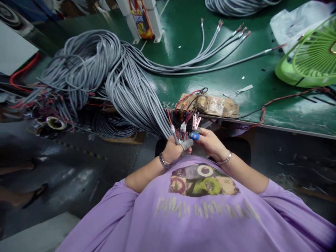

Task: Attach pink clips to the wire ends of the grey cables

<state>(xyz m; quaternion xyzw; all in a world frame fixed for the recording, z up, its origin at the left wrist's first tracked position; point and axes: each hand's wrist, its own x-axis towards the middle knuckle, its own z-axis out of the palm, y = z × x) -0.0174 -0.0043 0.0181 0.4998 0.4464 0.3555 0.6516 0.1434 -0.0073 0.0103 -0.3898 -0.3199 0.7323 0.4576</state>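
Observation:
My left hand is closed around the ends of several grey cables, which run down from the big bundle on the bench. Coloured stripped wires fan out above its fingers, and a grey cover wraps the thumb. My right hand pinches close beside it at the wire ends, with a blue wrap on one finger. Whatever lies between the right fingertips is too small to make out. A pink clothespin stands just above the right fingers, near a small wooden block on the bench edge.
A large coil of grey cable lies on the green bench, with loose cable ends spread to the right. At the right stands a green fan beside a plastic bag. A brown twisted cord crosses the bench's front edge.

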